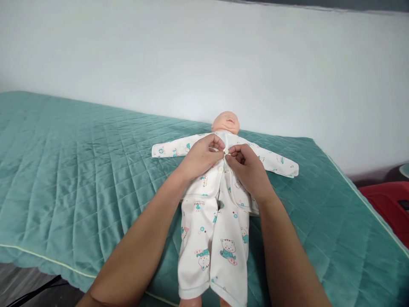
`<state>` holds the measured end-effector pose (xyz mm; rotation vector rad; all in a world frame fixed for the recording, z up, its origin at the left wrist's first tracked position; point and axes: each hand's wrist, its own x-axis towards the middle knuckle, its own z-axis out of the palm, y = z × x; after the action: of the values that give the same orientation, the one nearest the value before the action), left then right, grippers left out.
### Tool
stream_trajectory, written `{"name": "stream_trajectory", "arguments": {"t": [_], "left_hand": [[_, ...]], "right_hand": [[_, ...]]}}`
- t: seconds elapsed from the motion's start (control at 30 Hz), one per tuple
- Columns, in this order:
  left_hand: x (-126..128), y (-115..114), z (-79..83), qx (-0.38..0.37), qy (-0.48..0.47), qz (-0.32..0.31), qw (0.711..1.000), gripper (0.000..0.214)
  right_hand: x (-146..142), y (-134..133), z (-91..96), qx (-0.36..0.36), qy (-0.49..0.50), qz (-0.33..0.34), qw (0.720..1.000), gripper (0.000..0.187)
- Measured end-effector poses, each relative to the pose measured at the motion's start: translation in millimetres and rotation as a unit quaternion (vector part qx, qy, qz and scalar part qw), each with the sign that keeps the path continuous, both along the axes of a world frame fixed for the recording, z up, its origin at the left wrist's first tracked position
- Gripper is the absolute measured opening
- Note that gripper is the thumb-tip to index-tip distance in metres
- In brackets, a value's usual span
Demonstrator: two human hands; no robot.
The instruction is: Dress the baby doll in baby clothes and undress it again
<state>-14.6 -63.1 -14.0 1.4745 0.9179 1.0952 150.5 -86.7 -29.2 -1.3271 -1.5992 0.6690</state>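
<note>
A baby doll (pixel 226 122) lies on its back on a teal quilted mattress (pixel 79 162), head toward the wall, arms spread. It wears a white printed shirt (pixel 275 161) and matching trousers (pixel 214 243). My left hand (pixel 202 155) pinches the left edge of the shirt front at the chest. My right hand (pixel 247 167) pinches the right edge. The fingertips of both hands meet at a small white button (pixel 226 151). A second button (pixel 220 169) shows just below.
A plain white wall (pixel 204 59) runs behind the mattress. Something red (pixel 388 204) stands on the floor past the mattress's right edge. A dark cable lies on the floor at the lower left (pixel 35 292).
</note>
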Motion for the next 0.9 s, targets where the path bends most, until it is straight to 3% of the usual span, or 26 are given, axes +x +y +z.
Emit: {"name": "stream_trajectory", "arguments": {"t": [0.13, 0.3, 0.43, 0.57, 0.73, 0.9], "left_hand": [[-0.3, -3.2, -0.8, 0.021, 0.017, 0.022, 0.999, 0.015], [-7.8, -8.2, 1.5, -0.006, 0.022, 0.037, 0.999, 0.012], [-23.5, -10.1, 6.5, -0.008, 0.057, -0.032, 0.998, 0.008], [-34.3, -12.8, 12.9, -0.003, 0.139, -0.112, 0.984, 0.013], [-30.6, -16.5, 15.5, 0.026, 0.202, -0.128, 0.971, 0.006], [-28.5, -17.0, 15.7, 0.037, 0.202, -0.120, 0.971, 0.006]], "right_hand": [[-1.3, -0.3, -0.1, -0.013, 0.033, -0.019, 0.999, 0.011], [-0.9, -4.9, 5.5, -0.012, 0.047, -0.040, 0.998, 0.009], [3.6, -22.1, 22.7, -0.016, -0.129, -0.023, 0.991, 0.027], [-2.9, -48.2, 34.1, -0.066, -0.300, -0.021, 0.951, 0.039], [-22.8, -63.0, 29.3, -0.052, -0.359, -0.040, 0.931, 0.027], [-15.6, -53.4, 28.2, -0.069, -0.344, -0.016, 0.936, 0.030]]}}
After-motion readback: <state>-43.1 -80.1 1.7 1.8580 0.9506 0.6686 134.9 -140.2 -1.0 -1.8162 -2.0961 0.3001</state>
